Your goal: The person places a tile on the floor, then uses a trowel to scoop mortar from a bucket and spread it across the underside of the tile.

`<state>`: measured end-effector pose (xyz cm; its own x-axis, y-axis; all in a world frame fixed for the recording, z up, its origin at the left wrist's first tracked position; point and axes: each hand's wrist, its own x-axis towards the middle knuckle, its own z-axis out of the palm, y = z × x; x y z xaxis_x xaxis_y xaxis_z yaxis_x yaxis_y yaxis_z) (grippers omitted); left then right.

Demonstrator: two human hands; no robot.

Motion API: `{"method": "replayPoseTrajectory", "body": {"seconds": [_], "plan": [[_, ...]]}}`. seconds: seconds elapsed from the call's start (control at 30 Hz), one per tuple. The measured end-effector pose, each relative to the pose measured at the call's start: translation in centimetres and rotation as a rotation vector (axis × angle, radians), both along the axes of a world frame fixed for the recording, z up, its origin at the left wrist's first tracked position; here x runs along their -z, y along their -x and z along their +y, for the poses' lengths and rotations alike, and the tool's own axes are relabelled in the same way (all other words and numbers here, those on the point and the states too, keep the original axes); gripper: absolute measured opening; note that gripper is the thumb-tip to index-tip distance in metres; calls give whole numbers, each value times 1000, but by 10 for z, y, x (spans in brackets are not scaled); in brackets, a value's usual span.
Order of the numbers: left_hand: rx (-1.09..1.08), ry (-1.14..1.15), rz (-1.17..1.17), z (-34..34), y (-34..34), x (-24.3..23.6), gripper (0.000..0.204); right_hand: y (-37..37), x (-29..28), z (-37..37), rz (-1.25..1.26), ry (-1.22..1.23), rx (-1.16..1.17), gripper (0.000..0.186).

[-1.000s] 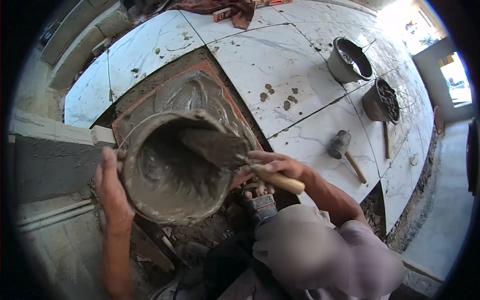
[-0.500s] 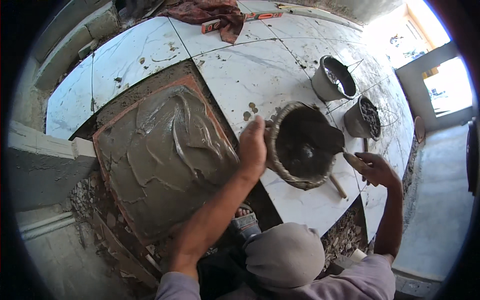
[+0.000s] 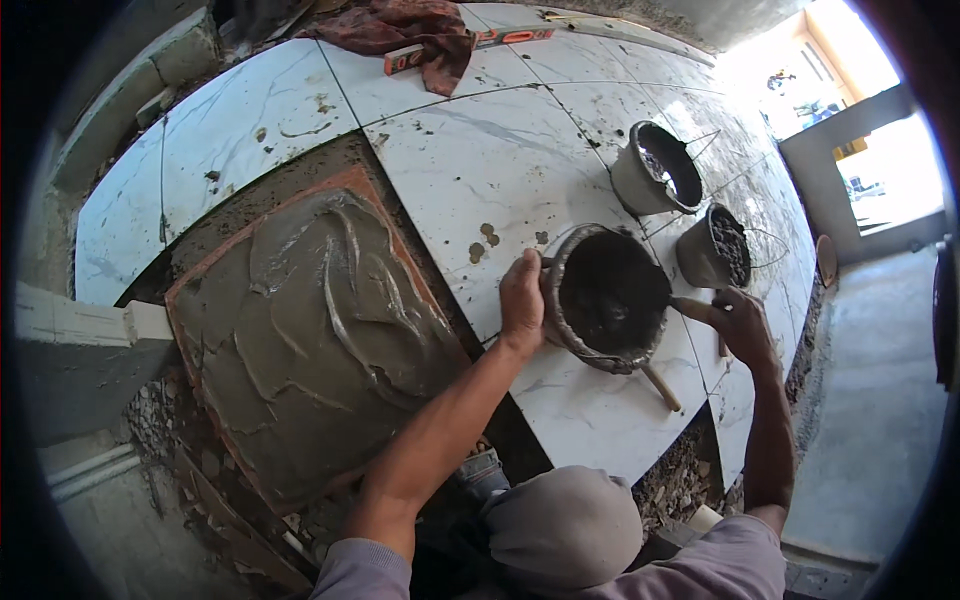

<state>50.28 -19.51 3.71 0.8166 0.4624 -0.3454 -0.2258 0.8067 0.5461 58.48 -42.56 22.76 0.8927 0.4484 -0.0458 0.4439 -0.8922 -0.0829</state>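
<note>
My left hand (image 3: 523, 305) grips the side of a dark bucket (image 3: 556, 318) of wet grey mortar (image 3: 605, 290) that stands tilted on the white tiles. With my right hand (image 3: 745, 325) I hold a trowel (image 3: 693, 309) by its wooden handle. Its blade is down inside the bucket and can hardly be told from the mortar. To the left lies a reddish-brown square tile (image 3: 178, 298), back up, coated with ridged wet mortar (image 3: 300, 340).
Two more buckets (image 3: 640, 185) (image 3: 697, 258) stand at the right. A wooden handle (image 3: 662, 388) pokes out beside my bucket. Far off, a red cloth (image 3: 440, 50) lies on an orange spirit level (image 3: 515, 36). Rubble (image 3: 690, 465) borders the white tiles (image 3: 480, 140).
The trowel's mortar-covered blade, plain to see over the bucket before, has gone deeper into it. My right hand has moved slightly left and up. The whole view has shifted a little.
</note>
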Motion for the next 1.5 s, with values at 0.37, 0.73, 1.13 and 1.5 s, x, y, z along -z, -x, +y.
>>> {"method": "replayPoseTrajectory", "body": {"seconds": [0.37,0.73,1.13,1.5], "plan": [[253,-985,179,66,88,21,44,55,18,66,-347,-243,-391,25],[66,-1340,1056,268,448,6,40,198,245,111,441,-434,-260,36],[175,-508,1213,194,575,90,42,202,276,129,359,-332,-325,40],[167,-374,1048,193,572,93,28,212,243,134,373,-417,-397,22]]}}
